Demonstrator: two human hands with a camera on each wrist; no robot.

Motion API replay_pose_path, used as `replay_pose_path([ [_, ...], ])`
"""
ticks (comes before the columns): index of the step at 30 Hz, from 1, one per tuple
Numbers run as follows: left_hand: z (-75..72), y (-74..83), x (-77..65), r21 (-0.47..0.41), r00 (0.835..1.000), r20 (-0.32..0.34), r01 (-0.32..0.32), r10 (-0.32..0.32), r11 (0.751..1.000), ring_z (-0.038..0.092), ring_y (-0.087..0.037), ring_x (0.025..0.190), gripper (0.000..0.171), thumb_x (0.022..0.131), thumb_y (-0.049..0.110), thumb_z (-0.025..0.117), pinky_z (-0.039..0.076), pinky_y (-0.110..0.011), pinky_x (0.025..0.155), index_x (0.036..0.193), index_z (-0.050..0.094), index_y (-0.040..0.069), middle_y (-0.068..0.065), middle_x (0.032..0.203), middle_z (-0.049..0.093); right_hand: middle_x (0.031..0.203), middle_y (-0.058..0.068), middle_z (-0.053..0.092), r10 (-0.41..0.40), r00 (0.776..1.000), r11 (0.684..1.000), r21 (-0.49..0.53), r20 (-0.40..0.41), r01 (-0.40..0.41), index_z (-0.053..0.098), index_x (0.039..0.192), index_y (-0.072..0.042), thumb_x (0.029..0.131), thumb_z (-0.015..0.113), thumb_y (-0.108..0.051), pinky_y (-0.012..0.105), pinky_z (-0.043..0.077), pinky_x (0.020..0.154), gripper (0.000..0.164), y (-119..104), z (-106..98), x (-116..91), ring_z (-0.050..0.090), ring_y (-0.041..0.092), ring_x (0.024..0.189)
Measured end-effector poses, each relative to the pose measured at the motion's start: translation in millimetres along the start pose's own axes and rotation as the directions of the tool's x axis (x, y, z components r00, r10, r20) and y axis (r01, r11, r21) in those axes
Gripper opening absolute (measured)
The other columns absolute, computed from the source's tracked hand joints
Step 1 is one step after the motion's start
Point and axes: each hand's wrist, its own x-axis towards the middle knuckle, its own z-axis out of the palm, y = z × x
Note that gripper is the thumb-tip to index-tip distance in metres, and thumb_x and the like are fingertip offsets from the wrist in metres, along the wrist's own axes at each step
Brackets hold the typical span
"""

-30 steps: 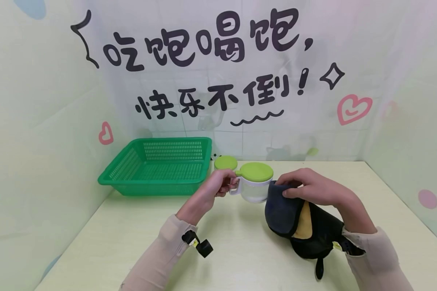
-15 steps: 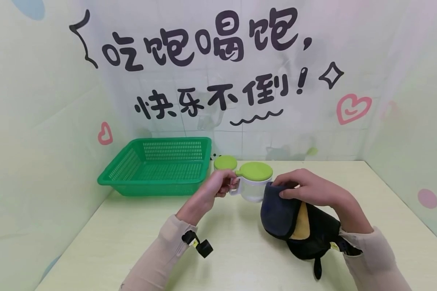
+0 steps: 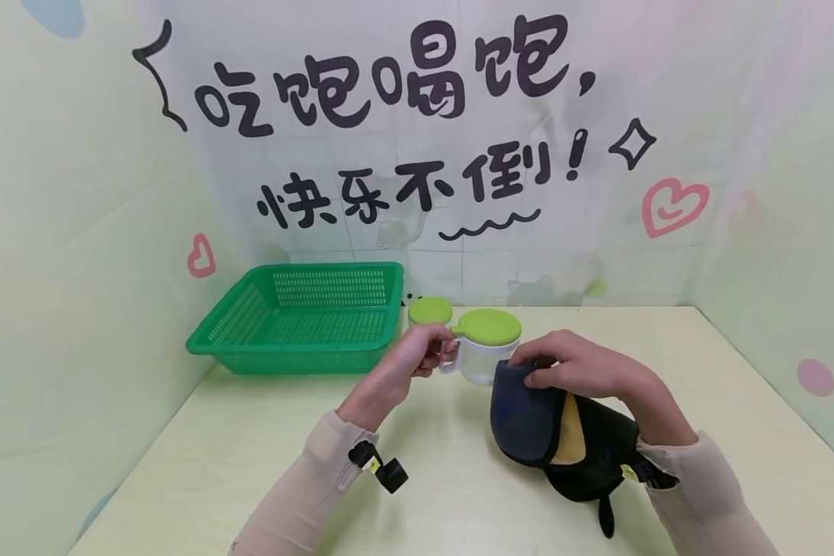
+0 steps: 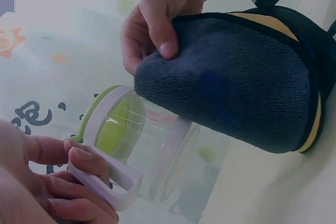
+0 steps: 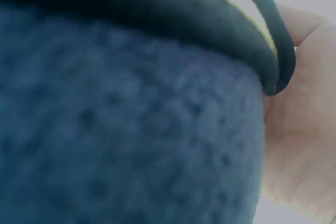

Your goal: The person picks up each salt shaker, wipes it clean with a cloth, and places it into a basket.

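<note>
My left hand grips the white handle of a clear seasoning jar with a green lid. The jar appears raised a little off the table. My right hand pinches the upper edge of a dark blue plush cleaning mitt with yellow lining and a black back. In the head view the mitt overlaps the jar's lower right side; whether they touch I cannot tell. In the right wrist view, blurred blue plush fills most of the picture, and part of the right hand shows beside it.
A green plastic basket stands at the back left of the pale table. Behind my left hand is a second green-lidded jar, mostly hidden. A printed curtain hangs behind the table.
The mitt and my right hand have shifted left and slightly down, covering more of the jar in the head view. My left hand and the jar have hardly moved.
</note>
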Motion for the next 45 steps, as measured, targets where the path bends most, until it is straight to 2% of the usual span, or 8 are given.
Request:
replay_pose_path([
  [5, -0.7, -2.7, -0.2, 0.003, 1.000, 0.008, -0.005, 0.005, 1.000, 0.028, -0.011, 0.055, 0.025, 0.092, 0.021, 0.047, 0.022, -0.025, 0.053, 0.070, 0.053, 0.013, 0.005, 0.066, 0.043, 0.121, 0.004, 0.074, -0.014, 0.999, 1.000, -0.012, -0.043, 0.014, 0.073, 0.123, -0.011, 0.097, 0.063, -0.012, 0.029, 0.053, 0.093, 0.028, -5, 3, -1, 0.065, 0.018, 0.109],
  [13, -1.8, -2.3, -5.2, 0.009, 1.000, 0.015, -0.012, 0.012, 1.000, 0.028, -0.011, 0.055, 0.025, 0.094, 0.020, 0.046, 0.022, -0.024, 0.053, 0.071, 0.052, 0.013, 0.004, 0.067, 0.044, 0.117, 0.002, 0.072, 0.005, 0.998, 1.000, 0.001, 0.056, -0.005, 0.073, 0.121, -0.013, 0.098, 0.060, -0.011, 0.029, 0.052, 0.089, 0.027, -6, 13, 4, 0.063, 0.015, 0.103],
  [22, -0.5, -0.9, -5.1, 0.020, 1.000, 0.010, -0.011, 0.011, 1.000, 0.028, -0.011, 0.054, 0.025, 0.094, 0.021, 0.046, 0.022, -0.025, 0.054, 0.071, 0.053, 0.013, 0.004, 0.066, 0.041, 0.124, 0.005, 0.073, -0.039, 0.998, 0.998, -0.043, -0.056, 0.037, 0.071, 0.126, -0.010, 0.099, 0.061, -0.013, 0.033, 0.054, 0.095, 0.029, -12, 13, 1, 0.066, 0.020, 0.113],
  [30, 0.3, 0.4, -4.2, 0.019, 1.000, 0.006, -0.008, 0.008, 1.000, 0.029, -0.012, 0.055, 0.025, 0.094, 0.021, 0.048, 0.022, -0.025, 0.053, 0.070, 0.053, 0.013, 0.004, 0.065, 0.040, 0.120, 0.001, 0.073, -0.002, 0.999, 0.999, -0.049, 0.039, 0.003, 0.071, 0.125, -0.013, 0.099, 0.059, -0.014, 0.032, 0.053, 0.093, 0.028, -9, 14, 8, 0.065, 0.014, 0.106],
  [32, 0.6, 0.2, -3.4, 0.012, 1.000, 0.009, -0.009, 0.009, 1.000, 0.028, -0.011, 0.054, 0.026, 0.094, 0.021, 0.047, 0.022, -0.025, 0.053, 0.070, 0.052, 0.013, 0.005, 0.065, 0.043, 0.119, 0.001, 0.073, -0.015, 0.999, 0.998, -0.062, 0.035, 0.017, 0.071, 0.125, -0.013, 0.100, 0.059, -0.014, 0.032, 0.053, 0.092, 0.028, -8, 14, 10, 0.065, 0.013, 0.105],
  [36, 1.8, -0.6, -0.9, 0.000, 1.000, 0.021, -0.016, 0.016, 1.000, 0.027, -0.010, 0.052, 0.027, 0.095, 0.020, 0.046, 0.021, -0.024, 0.052, 0.069, 0.051, 0.013, 0.006, 0.065, 0.045, 0.123, 0.003, 0.073, -0.058, 0.998, 0.994, -0.095, -0.026, 0.055, 0.071, 0.127, -0.012, 0.100, 0.060, -0.014, 0.036, 0.054, 0.095, 0.029, -7, 13, 9, 0.066, 0.017, 0.110],
  [40, 2.8, -1.2, 1.1, 0.000, 0.999, 0.027, -0.019, 0.019, 1.000, 0.026, -0.010, 0.052, 0.027, 0.094, 0.021, 0.046, 0.021, -0.024, 0.052, 0.069, 0.052, 0.013, 0.006, 0.064, 0.042, 0.126, 0.006, 0.072, -0.066, 0.995, 0.995, -0.073, -0.068, 0.061, 0.070, 0.129, -0.009, 0.099, 0.060, -0.012, 0.036, 0.054, 0.095, 0.031, -7, 12, 9, 0.067, 0.020, 0.111],
  [45, 3.3, -1.0, 0.6, -0.003, 0.999, 0.028, -0.018, 0.018, 1.000, 0.027, -0.011, 0.053, 0.027, 0.095, 0.021, 0.044, 0.021, -0.025, 0.053, 0.070, 0.051, 0.013, 0.005, 0.065, 0.043, 0.126, 0.005, 0.071, -0.032, 0.999, 0.998, -0.054, -0.020, 0.031, 0.069, 0.130, -0.010, 0.100, 0.059, -0.013, 0.036, 0.053, 0.097, 0.032, -8, 15, 11, 0.065, 0.018, 0.113],
])
